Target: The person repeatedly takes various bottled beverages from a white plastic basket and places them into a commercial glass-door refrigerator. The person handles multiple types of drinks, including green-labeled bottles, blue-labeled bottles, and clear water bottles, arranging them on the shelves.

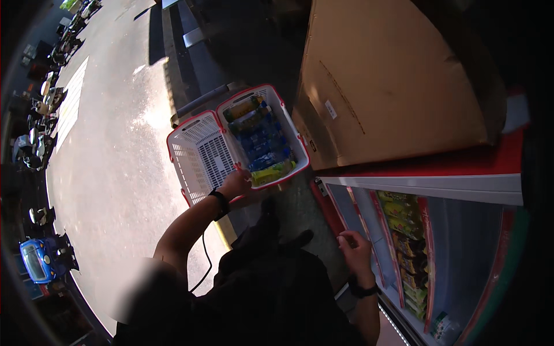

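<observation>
My left hand (235, 183) is closed at the near rim of two white shopping baskets (196, 137) with red rims, standing side by side; its fingertips are partly hidden. The right-hand basket (299, 151) holds several drink bottles lying in a row: dark yellow ones at the far end, blue-labelled bottles (262, 141) in the middle, and a yellow-green bottle (271, 173) close to my fingers. The left-hand basket shows its bare slatted inside. Beside the open front of a drinks cooler (461, 254), my right hand (355, 251) hangs with loosely curled fingers and nothing visible in it.
A large cardboard box (386, 86) rests on the red-and-white cooler top (427, 179). Inside the cooler, several packages (411, 259) line one shelf, and a clear bottle (444, 328) lies lower. Sunlit pavement (115, 173) spreads left, with parked scooters and a blue vehicle (39, 260).
</observation>
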`<action>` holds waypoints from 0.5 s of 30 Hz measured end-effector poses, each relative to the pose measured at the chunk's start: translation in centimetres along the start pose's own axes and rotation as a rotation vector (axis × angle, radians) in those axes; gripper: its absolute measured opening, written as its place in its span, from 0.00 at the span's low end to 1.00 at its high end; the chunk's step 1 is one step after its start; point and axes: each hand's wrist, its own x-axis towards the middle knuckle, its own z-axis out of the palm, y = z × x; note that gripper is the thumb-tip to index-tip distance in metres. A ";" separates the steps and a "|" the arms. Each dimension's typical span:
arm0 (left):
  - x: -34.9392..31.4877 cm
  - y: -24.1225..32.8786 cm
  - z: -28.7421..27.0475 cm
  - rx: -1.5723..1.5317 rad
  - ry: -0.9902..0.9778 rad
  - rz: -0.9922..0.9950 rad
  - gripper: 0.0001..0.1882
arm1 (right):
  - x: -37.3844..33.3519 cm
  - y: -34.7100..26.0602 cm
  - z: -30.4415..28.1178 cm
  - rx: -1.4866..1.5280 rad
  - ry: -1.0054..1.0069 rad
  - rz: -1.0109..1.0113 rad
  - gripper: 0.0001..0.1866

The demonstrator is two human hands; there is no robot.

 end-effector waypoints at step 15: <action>19.6 -4.3 -1.4 0.272 0.006 -0.086 0.18 | -1.0 3.0 4.6 0.108 0.031 0.438 0.10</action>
